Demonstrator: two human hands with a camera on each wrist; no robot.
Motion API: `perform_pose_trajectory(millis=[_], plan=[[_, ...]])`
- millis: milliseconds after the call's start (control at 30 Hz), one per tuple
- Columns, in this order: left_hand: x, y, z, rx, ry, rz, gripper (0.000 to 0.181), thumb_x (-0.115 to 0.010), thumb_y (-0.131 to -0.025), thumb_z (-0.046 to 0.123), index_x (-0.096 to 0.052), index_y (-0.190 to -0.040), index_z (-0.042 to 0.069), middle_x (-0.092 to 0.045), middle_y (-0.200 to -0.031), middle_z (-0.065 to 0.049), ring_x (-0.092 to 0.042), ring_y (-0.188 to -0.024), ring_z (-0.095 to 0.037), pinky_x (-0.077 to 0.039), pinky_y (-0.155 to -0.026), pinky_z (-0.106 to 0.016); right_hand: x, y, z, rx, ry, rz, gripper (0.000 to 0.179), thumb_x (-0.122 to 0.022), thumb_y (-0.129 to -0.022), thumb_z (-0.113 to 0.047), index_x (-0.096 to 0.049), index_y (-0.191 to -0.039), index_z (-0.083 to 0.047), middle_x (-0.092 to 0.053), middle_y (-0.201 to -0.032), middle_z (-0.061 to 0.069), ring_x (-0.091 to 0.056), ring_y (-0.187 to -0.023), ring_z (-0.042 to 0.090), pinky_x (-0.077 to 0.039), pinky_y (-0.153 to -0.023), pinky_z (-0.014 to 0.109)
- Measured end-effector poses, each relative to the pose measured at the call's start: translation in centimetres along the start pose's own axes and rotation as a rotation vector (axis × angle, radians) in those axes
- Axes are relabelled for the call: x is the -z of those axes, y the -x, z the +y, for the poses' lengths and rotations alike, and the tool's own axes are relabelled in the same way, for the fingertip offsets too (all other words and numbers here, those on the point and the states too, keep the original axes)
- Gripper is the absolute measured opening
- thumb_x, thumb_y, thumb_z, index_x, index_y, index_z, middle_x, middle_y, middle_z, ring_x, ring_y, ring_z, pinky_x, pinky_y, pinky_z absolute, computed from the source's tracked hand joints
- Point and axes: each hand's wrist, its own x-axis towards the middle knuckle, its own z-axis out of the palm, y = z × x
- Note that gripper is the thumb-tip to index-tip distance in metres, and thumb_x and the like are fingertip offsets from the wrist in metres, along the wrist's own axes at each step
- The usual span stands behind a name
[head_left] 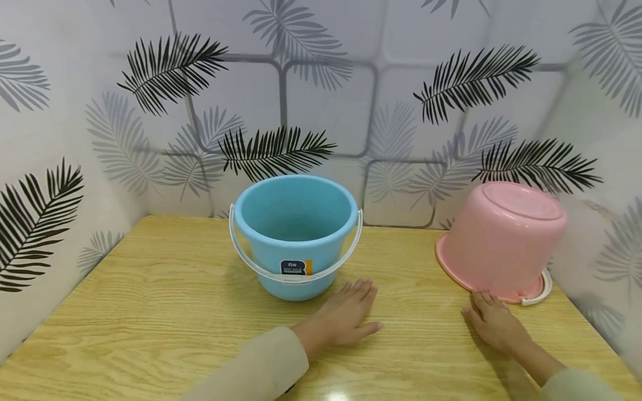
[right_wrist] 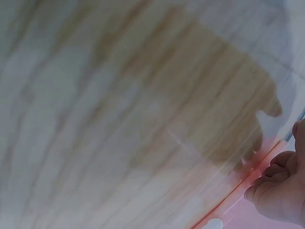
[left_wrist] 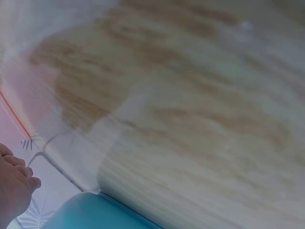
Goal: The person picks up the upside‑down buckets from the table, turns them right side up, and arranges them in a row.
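A light blue bucket (head_left: 296,250) stands upright on the wooden table, its white handle (head_left: 296,277) hanging down in front. Just right of its base, my left hand (head_left: 346,314) is spread low over the table, thumb out to the side, holding nothing. At the right, a pink bucket (head_left: 506,239) sits upside down, rim on the table. My right hand (head_left: 496,323) has its fingertips at the front of that rim (right_wrist: 233,194); no grip on it shows. In the left wrist view the blue bucket (left_wrist: 95,214) appears below the left hand (left_wrist: 13,188).
The wooden table (head_left: 165,289) reaches back to walls (head_left: 326,111) covered in leaf-patterned paper. A white handle (head_left: 539,289) pokes out at the pink bucket's right side. A dark label (head_left: 293,267) is on the blue bucket's front.
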Motion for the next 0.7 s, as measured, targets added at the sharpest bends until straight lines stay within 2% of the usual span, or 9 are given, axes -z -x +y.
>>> perform_pose_trajectory(millis=[233,533,700], plan=[[-0.3,-1.1,0.6,0.004,-0.010,-0.017,0.070,-0.028,-0.097,0.052,-0.022,-0.147,0.003,-0.019,-0.154,-0.015,-0.017,-0.144,-0.026,-0.017,-0.118,-0.037,-0.3,0.3,-0.2,0.007,-0.005,0.020,0.057,-0.043,-0.098,-0.026,-0.036,-0.129,0.021,-0.033,-0.135,0.041,-0.028,-0.125,0.058,-0.024,-0.101,0.067],[-0.4,-2.8,1.9,-0.018,0.021,-0.051,0.073,-0.029,-0.096,0.056,-0.021,-0.148,0.005,-0.018,-0.155,-0.012,-0.014,-0.144,-0.023,-0.015,-0.118,-0.035,-0.2,1.0,-1.1,0.038,-0.011,0.064,0.050,-0.047,-0.096,-0.021,-0.043,-0.126,0.019,-0.041,-0.131,0.038,-0.032,-0.124,0.057,-0.028,-0.101,0.064],[-0.4,-3.7,2.5,-0.024,0.004,-0.066,0.073,-0.029,-0.095,0.057,-0.020,-0.148,0.006,-0.017,-0.155,-0.010,-0.015,-0.144,-0.023,-0.013,-0.119,-0.033,-0.4,1.4,-1.6,0.026,-0.007,0.065,0.050,-0.046,-0.097,-0.021,-0.042,-0.127,0.019,-0.039,-0.131,0.040,-0.032,-0.123,0.058,-0.027,-0.101,0.065]])
